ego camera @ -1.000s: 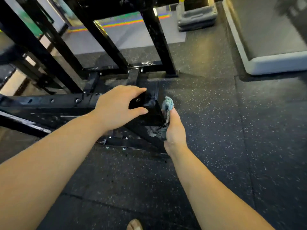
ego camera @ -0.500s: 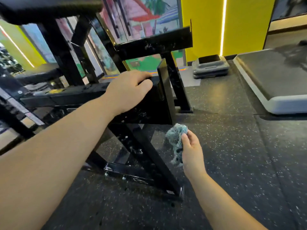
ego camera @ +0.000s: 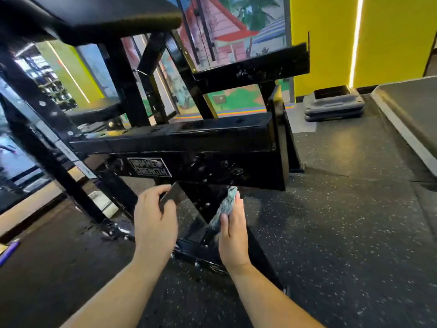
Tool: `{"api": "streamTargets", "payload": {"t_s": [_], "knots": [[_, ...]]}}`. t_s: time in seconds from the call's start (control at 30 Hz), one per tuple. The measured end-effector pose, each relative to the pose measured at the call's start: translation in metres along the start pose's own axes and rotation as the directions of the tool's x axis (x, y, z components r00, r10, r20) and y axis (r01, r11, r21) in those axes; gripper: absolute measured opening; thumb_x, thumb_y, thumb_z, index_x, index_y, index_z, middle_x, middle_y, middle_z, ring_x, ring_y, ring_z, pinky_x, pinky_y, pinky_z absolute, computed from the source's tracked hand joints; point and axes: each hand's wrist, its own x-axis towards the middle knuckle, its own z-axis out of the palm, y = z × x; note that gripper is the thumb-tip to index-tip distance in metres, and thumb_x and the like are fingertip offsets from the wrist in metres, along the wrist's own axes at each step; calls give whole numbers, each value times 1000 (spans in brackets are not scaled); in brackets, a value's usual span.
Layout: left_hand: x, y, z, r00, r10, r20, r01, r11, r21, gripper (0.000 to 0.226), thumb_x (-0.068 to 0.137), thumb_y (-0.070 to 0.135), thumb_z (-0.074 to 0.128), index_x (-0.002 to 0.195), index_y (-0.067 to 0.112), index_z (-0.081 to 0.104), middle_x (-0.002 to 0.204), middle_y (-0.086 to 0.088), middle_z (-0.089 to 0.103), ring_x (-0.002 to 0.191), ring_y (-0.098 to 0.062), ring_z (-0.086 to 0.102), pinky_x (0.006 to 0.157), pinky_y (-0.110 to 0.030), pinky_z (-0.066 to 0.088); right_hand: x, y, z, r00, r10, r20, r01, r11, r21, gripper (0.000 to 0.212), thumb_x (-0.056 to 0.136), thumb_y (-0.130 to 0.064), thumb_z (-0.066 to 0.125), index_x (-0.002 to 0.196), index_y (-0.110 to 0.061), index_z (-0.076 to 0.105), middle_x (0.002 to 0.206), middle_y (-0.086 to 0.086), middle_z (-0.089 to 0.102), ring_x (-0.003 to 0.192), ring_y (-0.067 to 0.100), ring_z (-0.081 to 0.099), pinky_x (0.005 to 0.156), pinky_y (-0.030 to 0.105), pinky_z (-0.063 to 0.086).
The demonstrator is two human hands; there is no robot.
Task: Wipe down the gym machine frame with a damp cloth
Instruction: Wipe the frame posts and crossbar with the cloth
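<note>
Head view: right hand pinching the cloth, we'd drag it firmly down the strut clasped alongside by our left hand.

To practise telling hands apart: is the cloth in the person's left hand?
No: the right hand holds the cloth against the frame, while the left hand grips a slanted bar.
</note>
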Motion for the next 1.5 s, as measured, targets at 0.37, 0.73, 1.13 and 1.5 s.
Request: {"api": "streamTargets", "payload": {"t_s": [0.37,0.73,1.13,1.5], "knots": [[-8,-48,57,852,-397,342,520,725,-452,28,99,25,36,120,34,53,123,9,55,118,-12,49,105,-35,36,3,5,27,962,-161,-223,116,973,-201,53,99,-43,20,149,-29,10,155,-16,11,145,2,6,119,22,4],[-15,-99,108,757,-415,504,652,431,-624,30,98,26,32,110,26,60,112,8,63,113,-13,54,102,-34,37,2,46,25,952,132,-275,-102,987,122,61,97,-52,26,153,-29,15,158,-17,16,144,-3,12,118,26,10],[-19,-113,109,683,-260,683,730,279,-624,41,95,17,23,123,11,53,119,1,60,118,-15,48,111,-34,27,-56,195,-29,527,836,-152,-672,519,528,44,95,-54,45,96,-10,49,119,5,62,98,22,60,94,41,48],[-22,-121,117,742,-259,618,669,338,-662,46,94,16,25,129,13,54,125,0,62,116,-12,55,109,-34,33,-30,111,28,882,66,-466,-83,996,-16,53,98,-46,24,149,-34,23,155,-17,25,143,-2,19,118,28,15]]}}
